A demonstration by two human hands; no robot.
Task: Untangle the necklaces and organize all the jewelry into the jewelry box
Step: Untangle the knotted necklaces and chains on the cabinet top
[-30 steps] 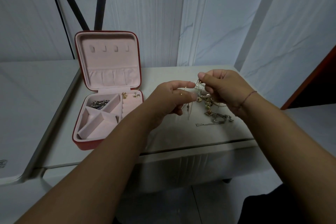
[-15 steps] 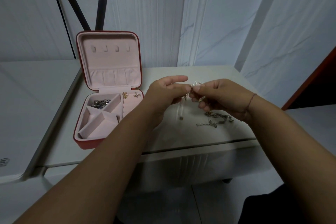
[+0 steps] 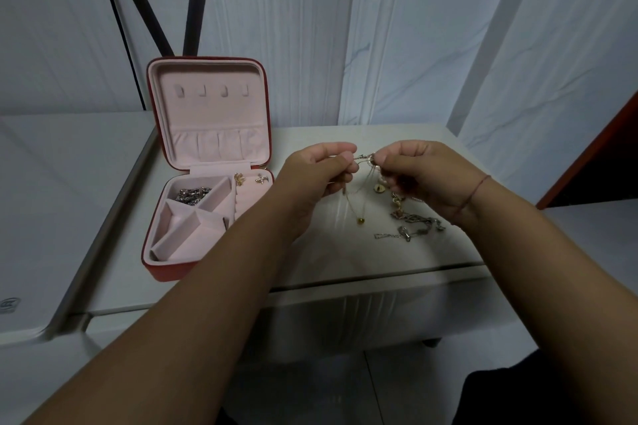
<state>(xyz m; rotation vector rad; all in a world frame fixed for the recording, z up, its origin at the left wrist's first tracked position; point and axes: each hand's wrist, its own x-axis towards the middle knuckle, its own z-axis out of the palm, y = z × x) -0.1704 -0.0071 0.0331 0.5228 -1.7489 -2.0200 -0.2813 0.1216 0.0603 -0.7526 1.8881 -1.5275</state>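
My left hand (image 3: pixel 319 171) and my right hand (image 3: pixel 419 171) both pinch a tangle of thin necklaces (image 3: pixel 366 159) held just above the white table (image 3: pixel 345 255). A fine gold chain with a small yellow pendant (image 3: pixel 360 221) hangs from the tangle down to the table. A silver chain (image 3: pixel 414 222) lies on the table under my right wrist. The red jewelry box (image 3: pixel 172 269) stands open to the left, its pink lid upright. A silver piece (image 3: pixel 191 195) lies in its back compartment, and two small earrings (image 3: pixel 248 179) sit at the back right.
A white cabinet surface (image 3: pixel 51 183) adjoins the table on the left. Black stand legs (image 3: pixel 145 17) rise behind the box against the white wall. The table's front edge (image 3: pixel 345 286) runs below my forearms. A dark red panel (image 3: pixel 593 162) stands at the far right.
My hands have drawn slightly apart and shifted grip on the tangle. The gold chain with its pendant now hangs lower, reaching the table.
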